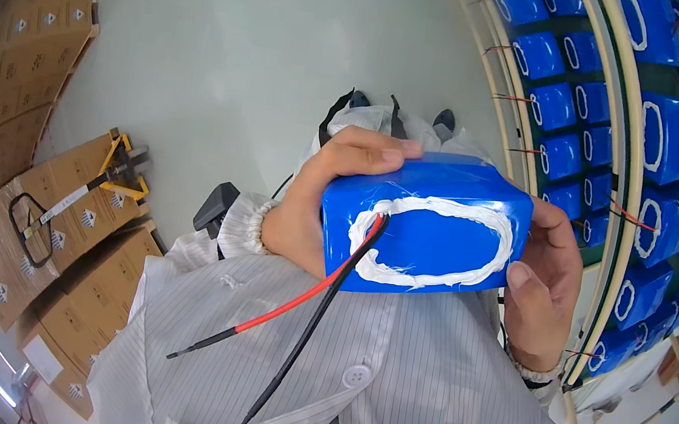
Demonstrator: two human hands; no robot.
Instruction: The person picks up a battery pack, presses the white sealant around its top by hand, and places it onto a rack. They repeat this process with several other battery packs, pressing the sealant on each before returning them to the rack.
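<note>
Between my two hands, in front of my chest, is a blue shrink-wrapped battery pack (441,241). A white oval ring of sealant marks the face turned toward me. From the ring's left end come a red wire (279,313) and a black wire (303,339), both hanging down to the left over my striped smock. My left hand (326,183) grips the pack's left end, its fingers over the top edge. The right hand (545,285) holds the right end, thumb at the near face and fingers behind. The pack's far side and underside are hidden.
On my right, a rack with pale pipe rails (622,168) bears rows of similar blue packs (552,105). Stacked cardboard boxes (39,31) line the left. A yellow pallet jack (128,170) stands beside more boxes at lower left. Grey floor (235,27) lies ahead.
</note>
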